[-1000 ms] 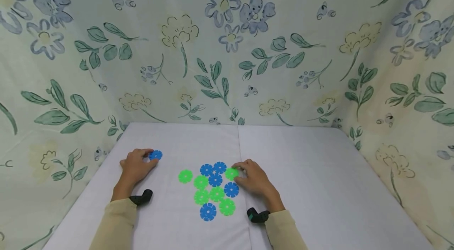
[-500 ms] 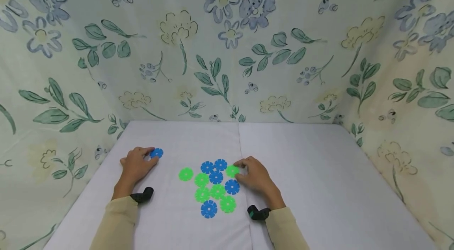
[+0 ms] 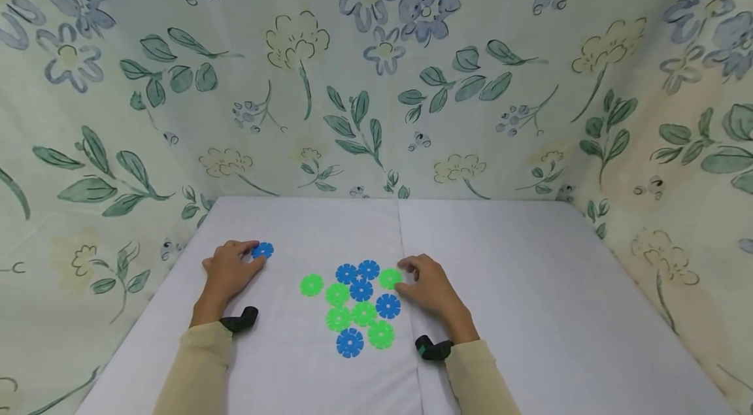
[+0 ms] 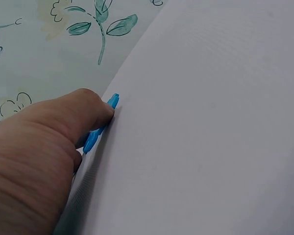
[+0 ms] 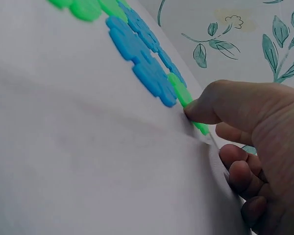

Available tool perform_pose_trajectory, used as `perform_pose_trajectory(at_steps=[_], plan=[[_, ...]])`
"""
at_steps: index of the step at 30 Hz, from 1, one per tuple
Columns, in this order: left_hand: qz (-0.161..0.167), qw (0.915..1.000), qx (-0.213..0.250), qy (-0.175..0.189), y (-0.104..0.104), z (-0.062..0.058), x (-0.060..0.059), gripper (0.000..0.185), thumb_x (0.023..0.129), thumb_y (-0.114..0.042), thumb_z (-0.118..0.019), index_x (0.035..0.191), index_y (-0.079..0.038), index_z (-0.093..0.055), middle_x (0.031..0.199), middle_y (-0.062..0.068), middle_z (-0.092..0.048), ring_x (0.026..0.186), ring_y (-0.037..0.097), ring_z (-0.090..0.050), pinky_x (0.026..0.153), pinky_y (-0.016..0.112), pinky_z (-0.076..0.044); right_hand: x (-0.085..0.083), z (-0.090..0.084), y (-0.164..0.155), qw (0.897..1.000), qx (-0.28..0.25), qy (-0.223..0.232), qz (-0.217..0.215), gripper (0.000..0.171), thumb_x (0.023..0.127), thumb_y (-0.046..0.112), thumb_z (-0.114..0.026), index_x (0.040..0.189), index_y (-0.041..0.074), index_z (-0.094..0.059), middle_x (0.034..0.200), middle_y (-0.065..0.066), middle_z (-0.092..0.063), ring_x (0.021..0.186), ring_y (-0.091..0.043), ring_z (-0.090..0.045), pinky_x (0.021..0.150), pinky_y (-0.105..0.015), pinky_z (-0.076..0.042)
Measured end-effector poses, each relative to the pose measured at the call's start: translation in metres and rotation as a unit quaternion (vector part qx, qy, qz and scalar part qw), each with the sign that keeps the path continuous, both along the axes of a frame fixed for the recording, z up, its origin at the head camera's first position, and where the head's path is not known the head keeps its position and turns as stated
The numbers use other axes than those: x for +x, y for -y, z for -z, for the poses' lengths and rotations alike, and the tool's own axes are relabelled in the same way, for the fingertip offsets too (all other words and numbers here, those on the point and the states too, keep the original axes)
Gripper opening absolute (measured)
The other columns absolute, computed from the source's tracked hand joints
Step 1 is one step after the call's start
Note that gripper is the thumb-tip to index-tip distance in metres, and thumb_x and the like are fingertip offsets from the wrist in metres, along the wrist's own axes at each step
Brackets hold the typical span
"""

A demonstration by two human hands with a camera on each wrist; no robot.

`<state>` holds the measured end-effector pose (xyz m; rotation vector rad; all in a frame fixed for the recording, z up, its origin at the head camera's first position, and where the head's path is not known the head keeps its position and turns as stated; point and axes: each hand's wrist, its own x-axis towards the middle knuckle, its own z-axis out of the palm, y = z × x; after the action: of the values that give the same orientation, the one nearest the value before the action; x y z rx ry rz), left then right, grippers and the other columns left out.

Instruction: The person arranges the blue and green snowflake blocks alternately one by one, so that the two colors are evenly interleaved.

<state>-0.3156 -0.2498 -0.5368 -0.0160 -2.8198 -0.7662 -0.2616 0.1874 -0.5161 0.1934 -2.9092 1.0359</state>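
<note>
The person's left hand (image 3: 229, 268) is pinching a blue, flower-notched plastic-looking disc (image 3: 263, 250) between thumb and forefinger, over at the left side of the white cloth-covered surface (image 3: 500, 258), well apart from the other pieces. Whether that disc is lying flat or being lifted a little, I cannot tell. The right hand (image 3: 432, 284) is curving its fingers beside a bright green notched disc (image 3: 391, 278) at the right edge of a loose cluster; the thumb is touching the disc, but I cannot tell whether the forefinger is meeting the rim to make a pinch. Just left of it, three blue discs are sitting close together in a small triangle, the lowest blue one (image 3: 361, 290) pointing back toward the person. Another blue disc (image 3: 388, 305) is lying beneath the right thumb's side, and four green discs are spreading below the triangle, with a blue disc (image 3: 350, 342) resting nearest the person. One more green disc (image 3: 312, 285) is lying slightly apart on the left. Both tan sleeves (image 3: 197, 353) are ending at black wrist cameras (image 3: 242, 319), and a flower-and-leaf patterned curtain (image 3: 376, 101) is hanging behind the surface.
</note>
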Motion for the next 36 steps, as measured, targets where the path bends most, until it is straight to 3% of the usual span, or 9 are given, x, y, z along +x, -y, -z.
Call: perform_pose_trajectory(at_steps=[6, 14, 32, 36], plan=[[-0.002, 1.0, 0.005, -0.002, 0.001, 0.001, -0.002, 0.051, 0.09, -0.04, -0.069, 0.134, -0.013, -0.064, 0.131, 0.023, -0.06, 0.122, 0.043, -0.049, 0.086, 0.059, -0.027, 0.0, -0.001, 0.001, 1.0, 0.011, 0.005, -0.009, 0.034, 0.084, 0.025, -0.076, 0.118, 0.02, -0.074, 0.097, 0.002, -0.058, 0.084, -0.016, -0.049, 0.071, -0.032, -0.041], [0.001, 1.0, 0.006, -0.005, 0.0, -0.001, -0.002, 0.05, 0.091, -0.039, -0.068, 0.133, -0.014, -0.064, 0.13, 0.022, -0.06, 0.121, 0.042, -0.05, 0.085, 0.057, -0.026, 0.001, -0.002, 0.007, 0.999, 0.028, 0.014, 0.011, 0.048, 0.08, 0.047, -0.081, 0.12, 0.021, -0.072, 0.104, 0.002, -0.06, 0.09, -0.016, -0.052, 0.076, -0.033, -0.044], [-0.004, 1.0, 0.001, 0.0, 0.0, -0.002, -0.001, 0.05, 0.091, -0.04, -0.069, 0.133, -0.014, -0.065, 0.128, 0.022, -0.061, 0.12, 0.042, -0.051, 0.084, 0.057, -0.027, -0.002, 0.002, 0.013, 0.998, 0.039, -0.002, 0.041, 0.044, 0.075, 0.043, -0.085, 0.111, 0.023, -0.071, 0.104, 0.005, -0.067, 0.091, -0.015, -0.059, 0.083, -0.039, -0.049], [-0.004, 1.0, 0.005, 0.0, 0.0, -0.002, 0.0, 0.05, 0.09, -0.04, -0.069, 0.133, -0.014, -0.065, 0.128, 0.021, -0.061, 0.119, 0.042, -0.051, 0.084, 0.057, -0.027, -0.002, 0.002, 0.013, 0.999, 0.033, -0.01, 0.032, 0.043, 0.074, 0.042, -0.087, 0.11, 0.024, -0.07, 0.099, 0.008, -0.068, 0.081, -0.012, -0.056, 0.074, -0.034, -0.046]])
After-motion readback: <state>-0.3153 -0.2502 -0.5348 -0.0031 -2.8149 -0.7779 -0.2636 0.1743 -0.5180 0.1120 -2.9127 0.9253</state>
